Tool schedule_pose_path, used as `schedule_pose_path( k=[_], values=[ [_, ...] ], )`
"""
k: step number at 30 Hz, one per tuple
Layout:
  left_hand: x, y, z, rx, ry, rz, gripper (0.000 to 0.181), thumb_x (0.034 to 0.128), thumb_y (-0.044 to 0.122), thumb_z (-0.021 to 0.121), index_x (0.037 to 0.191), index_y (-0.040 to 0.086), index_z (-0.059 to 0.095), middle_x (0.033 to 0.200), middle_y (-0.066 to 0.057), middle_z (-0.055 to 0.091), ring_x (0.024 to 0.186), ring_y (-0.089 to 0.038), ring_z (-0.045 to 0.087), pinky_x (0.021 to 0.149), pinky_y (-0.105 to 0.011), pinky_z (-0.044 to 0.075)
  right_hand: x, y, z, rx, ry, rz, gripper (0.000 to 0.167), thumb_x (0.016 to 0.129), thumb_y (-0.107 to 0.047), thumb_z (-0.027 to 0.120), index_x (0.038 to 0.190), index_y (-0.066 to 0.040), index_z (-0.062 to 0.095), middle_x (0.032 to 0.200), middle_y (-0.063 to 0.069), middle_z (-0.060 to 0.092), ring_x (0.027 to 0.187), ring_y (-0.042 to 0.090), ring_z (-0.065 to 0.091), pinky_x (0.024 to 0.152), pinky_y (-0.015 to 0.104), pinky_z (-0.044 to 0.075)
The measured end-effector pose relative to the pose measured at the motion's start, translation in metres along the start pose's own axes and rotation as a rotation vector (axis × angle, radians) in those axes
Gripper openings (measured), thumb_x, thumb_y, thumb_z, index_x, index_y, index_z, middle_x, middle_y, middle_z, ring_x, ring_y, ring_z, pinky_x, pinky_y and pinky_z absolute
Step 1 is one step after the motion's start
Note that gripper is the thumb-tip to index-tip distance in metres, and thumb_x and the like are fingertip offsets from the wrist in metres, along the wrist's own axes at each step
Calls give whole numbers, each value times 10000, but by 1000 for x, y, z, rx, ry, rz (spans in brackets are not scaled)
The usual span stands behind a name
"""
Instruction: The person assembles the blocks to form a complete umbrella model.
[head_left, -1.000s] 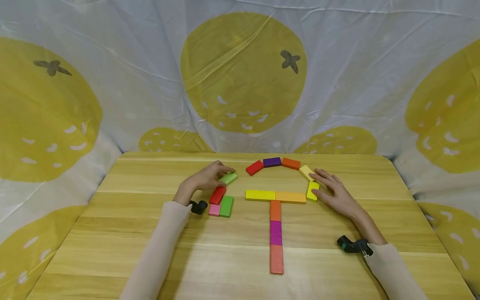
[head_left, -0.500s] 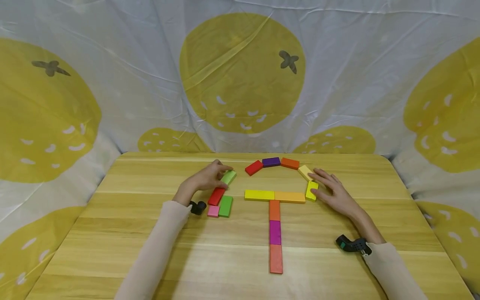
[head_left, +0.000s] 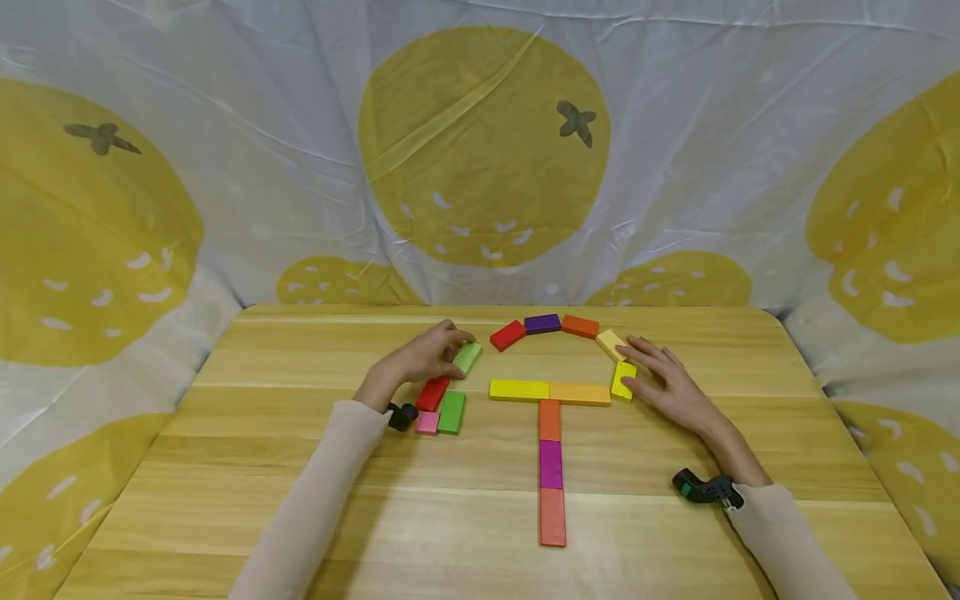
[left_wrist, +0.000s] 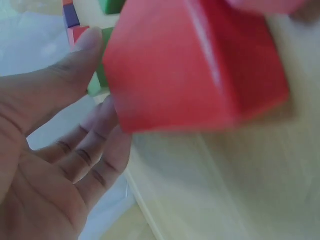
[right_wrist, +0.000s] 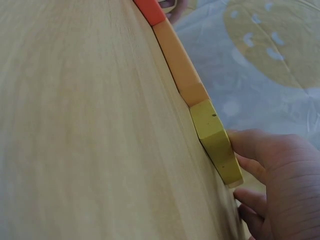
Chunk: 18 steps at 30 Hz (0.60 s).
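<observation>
My left hand [head_left: 427,356] pinches a light green block [head_left: 468,358] between thumb and fingers. Just below it lies a red block [head_left: 432,393], large and close in the left wrist view, with a pink block [head_left: 427,423] and a green block [head_left: 452,413] nearer me. On the other side, my right hand [head_left: 670,387] rests with fingers loosely extended. Its thumb touches a yellow block [right_wrist: 215,140], while its fingertips lie by a pale yellow block [head_left: 611,344]. Orange [head_left: 581,326], purple [head_left: 542,323] and red blocks [head_left: 507,336] continue that arc leftward, apart from the light green one.
Below the arc, a long yellow block [head_left: 519,390] and a light orange block [head_left: 580,394] form a bar. A column of orange [head_left: 550,419], magenta [head_left: 551,464] and coral blocks [head_left: 552,517] runs from it toward me. Fruit-print cloth [head_left: 480,167] stands behind the wooden table [head_left: 637,533].
The light green block has turned steeper and shifted slightly right, away from the red block below, with my left hand following. My right hand has stayed in place.
</observation>
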<state>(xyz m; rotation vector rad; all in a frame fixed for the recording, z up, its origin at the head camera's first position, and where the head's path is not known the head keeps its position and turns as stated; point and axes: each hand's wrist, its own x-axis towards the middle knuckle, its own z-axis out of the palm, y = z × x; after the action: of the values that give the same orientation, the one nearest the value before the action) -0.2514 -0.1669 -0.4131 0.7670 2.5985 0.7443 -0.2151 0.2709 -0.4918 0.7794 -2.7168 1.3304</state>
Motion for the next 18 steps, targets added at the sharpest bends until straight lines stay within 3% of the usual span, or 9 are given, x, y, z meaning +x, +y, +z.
schedule_pose_path(
  k=[6,18],
  values=[
    [6,9,6,55,-11,47,565,902,141,809,1410,11,598,1117,-177,567,905,-243,558,795,-277,474,0,-1,1,2,0,4,540,1013,-145,650,1524,-51,502,1642,296,310,1536,552,194,1232,723,0],
    [10,25,12,53,-19,-2,578,908,203,815,1410,23,592,1130,-132,566,927,-239,545,817,-295,482,1,0,0,3,0,8,546,1015,-154,650,1532,-71,498,1650,279,309,1541,536,201,1238,714,-2]
  ],
)
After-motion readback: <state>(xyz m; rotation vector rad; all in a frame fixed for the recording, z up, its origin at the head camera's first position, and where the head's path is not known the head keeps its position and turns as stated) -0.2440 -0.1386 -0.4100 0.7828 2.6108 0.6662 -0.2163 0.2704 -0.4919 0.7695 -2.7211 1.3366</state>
